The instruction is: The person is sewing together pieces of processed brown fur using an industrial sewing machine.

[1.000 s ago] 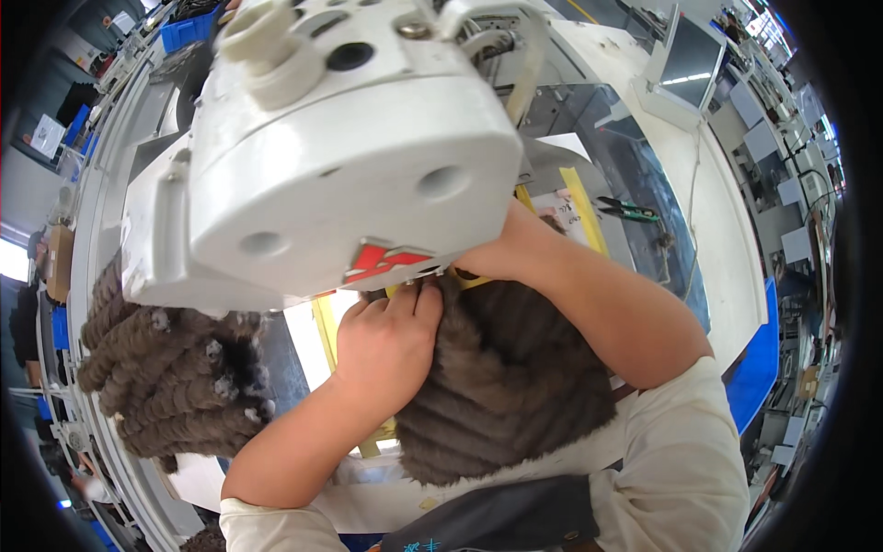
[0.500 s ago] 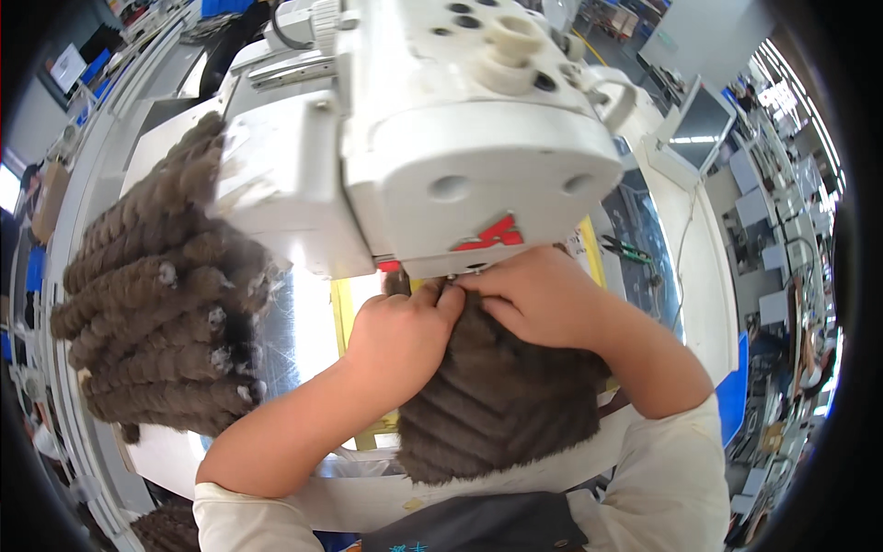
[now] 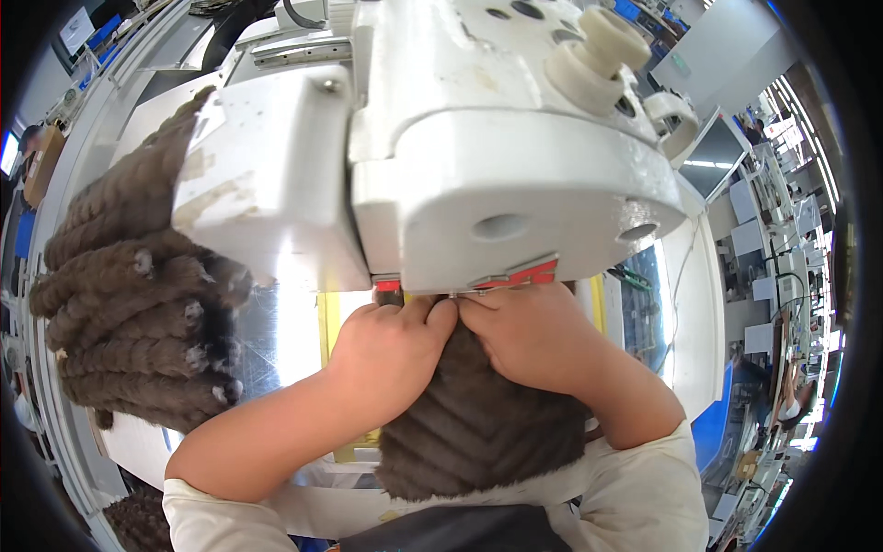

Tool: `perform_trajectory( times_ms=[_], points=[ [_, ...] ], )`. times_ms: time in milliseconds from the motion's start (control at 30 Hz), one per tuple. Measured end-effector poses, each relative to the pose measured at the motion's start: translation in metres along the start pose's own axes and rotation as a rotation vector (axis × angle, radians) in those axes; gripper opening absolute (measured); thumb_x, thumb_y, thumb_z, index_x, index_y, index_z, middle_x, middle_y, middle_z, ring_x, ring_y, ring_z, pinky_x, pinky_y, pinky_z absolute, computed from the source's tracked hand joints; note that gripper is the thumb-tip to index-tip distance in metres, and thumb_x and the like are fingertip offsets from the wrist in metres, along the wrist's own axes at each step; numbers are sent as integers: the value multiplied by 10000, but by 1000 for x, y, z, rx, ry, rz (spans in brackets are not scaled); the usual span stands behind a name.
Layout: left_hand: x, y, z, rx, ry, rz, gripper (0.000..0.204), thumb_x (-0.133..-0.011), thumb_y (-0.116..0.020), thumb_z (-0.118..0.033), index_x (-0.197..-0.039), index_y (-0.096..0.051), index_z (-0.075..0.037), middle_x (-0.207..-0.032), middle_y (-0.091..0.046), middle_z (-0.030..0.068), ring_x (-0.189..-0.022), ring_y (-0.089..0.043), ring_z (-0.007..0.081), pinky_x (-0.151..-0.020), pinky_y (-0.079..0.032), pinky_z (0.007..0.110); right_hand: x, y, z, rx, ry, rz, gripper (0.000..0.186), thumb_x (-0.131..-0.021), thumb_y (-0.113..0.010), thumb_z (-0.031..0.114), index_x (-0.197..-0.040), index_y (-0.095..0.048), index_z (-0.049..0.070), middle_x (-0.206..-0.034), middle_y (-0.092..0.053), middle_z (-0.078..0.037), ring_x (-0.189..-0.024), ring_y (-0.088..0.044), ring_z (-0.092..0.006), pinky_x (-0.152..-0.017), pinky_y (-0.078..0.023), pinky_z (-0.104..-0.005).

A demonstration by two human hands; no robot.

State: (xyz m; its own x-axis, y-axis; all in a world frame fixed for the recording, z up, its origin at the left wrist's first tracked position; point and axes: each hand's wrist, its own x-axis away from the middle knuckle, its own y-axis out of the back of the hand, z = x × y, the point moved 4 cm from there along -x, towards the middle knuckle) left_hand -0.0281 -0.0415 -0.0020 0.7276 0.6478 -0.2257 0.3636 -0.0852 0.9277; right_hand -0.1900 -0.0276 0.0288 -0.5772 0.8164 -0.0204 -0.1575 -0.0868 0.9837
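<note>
A brown fur piece (image 3: 487,428) with slanting ribs hangs toward me over the table's front edge, its far end under the head of a white sewing machine (image 3: 515,184). My left hand (image 3: 386,354) is closed at the left of that far end, thumb and forefinger pressed together on the fur. Opposite it, my right hand (image 3: 529,336) has its fingers bent down onto the fur's right side, close to the left thumb. Both sets of fingertips lie just below the machine's lower edge, which partly hides them. The needle area cannot be made out.
Several rolled brown fur strips (image 3: 138,304) are piled on the left of the table. Green-handled snips (image 3: 630,278) lie to the right, behind my right hand. A screen (image 3: 716,156) stands at the far right. A blue panel (image 3: 713,419) is beside my right sleeve.
The view has shifted, so the machine head looks larger and covers more. Both hands stay at the fur's far end; the right fingers now sit lower and more tucked in.
</note>
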Motion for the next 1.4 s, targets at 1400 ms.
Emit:
perform_trajectory(
  times_ms=[1400],
  points=[
    [-5, 7, -9, 53, -30, 76, 392, -669, -764, -172, -999, -597, -44, -991, -674, 116, -858, -692, 283, -756, -524, 400, 5, -3, -1, -11, -64, -25, 161, -857, -601, 119, -993, -656, 53, -944, -658, -57, -736, -705, -240, -528, -535, -379]
  ],
)
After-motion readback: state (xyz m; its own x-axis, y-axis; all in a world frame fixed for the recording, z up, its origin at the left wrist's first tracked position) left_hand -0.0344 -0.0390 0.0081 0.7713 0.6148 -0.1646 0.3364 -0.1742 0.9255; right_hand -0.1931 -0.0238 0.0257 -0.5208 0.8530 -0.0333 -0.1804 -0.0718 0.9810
